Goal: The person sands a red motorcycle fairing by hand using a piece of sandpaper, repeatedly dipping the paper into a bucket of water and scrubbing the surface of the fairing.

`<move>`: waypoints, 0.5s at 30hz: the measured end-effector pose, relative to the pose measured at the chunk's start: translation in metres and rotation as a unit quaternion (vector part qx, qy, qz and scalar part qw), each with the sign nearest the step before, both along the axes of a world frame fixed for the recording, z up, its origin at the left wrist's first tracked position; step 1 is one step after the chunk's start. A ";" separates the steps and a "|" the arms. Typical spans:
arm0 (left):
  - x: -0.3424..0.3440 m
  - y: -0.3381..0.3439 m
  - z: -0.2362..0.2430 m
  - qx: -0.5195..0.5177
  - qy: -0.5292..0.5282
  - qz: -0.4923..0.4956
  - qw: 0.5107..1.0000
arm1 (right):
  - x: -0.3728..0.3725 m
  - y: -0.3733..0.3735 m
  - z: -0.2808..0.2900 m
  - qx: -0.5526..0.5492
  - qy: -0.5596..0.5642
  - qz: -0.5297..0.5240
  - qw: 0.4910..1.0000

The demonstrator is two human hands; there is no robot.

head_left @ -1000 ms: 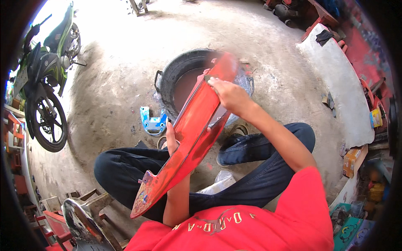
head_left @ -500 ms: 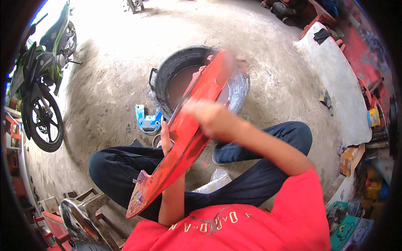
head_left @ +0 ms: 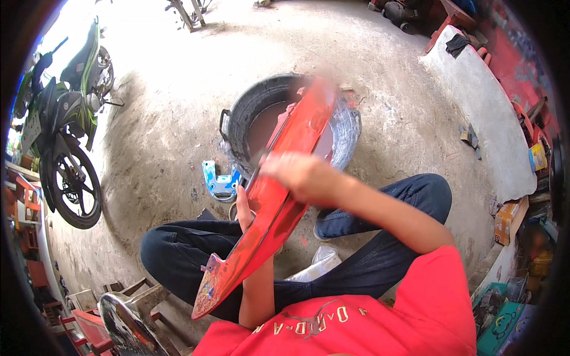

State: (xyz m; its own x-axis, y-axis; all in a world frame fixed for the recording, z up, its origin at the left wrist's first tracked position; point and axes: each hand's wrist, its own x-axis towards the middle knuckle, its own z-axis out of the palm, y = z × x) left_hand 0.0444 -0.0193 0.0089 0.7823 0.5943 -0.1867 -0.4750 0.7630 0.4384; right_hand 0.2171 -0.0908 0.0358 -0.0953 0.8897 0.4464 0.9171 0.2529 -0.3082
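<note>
A long red motorcycle body panel [head_left: 279, 196] slants from my lap up over a black tyre basin [head_left: 237, 121] holding brown water. My left hand [head_left: 243, 204] grips the panel's left edge from underneath, near its middle. My right hand [head_left: 297, 175], blurred with motion, presses on the panel's upper face about halfway along; whether it holds a cloth or pad is hidden. I sit with legs in dark trousers spread on the concrete floor.
A blue and white plastic part [head_left: 218, 181] lies on the floor left of the basin. A green motorcycle [head_left: 62, 127] stands at far left. A white slab [head_left: 490, 113] and red clutter line the right. Wooden stools and a chrome mudguard [head_left: 124, 323] sit at lower left.
My right hand has slid down the panel from its upper end toward the middle. The left hand keeps its hold, and the panel stays at about the same slant.
</note>
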 end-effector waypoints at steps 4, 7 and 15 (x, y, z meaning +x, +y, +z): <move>-0.014 0.005 -0.022 -0.008 -0.170 -0.132 0.976 | 0.056 0.009 -0.012 -0.114 0.027 -0.202 0.972; -0.003 -0.002 -0.001 -0.076 -0.061 -0.020 0.995 | -0.005 -0.003 -0.003 -0.002 -0.041 -0.024 0.999; -0.008 0.002 -0.009 -0.001 -0.186 -0.144 0.972 | 0.050 0.003 -0.010 -0.067 0.043 -0.155 0.985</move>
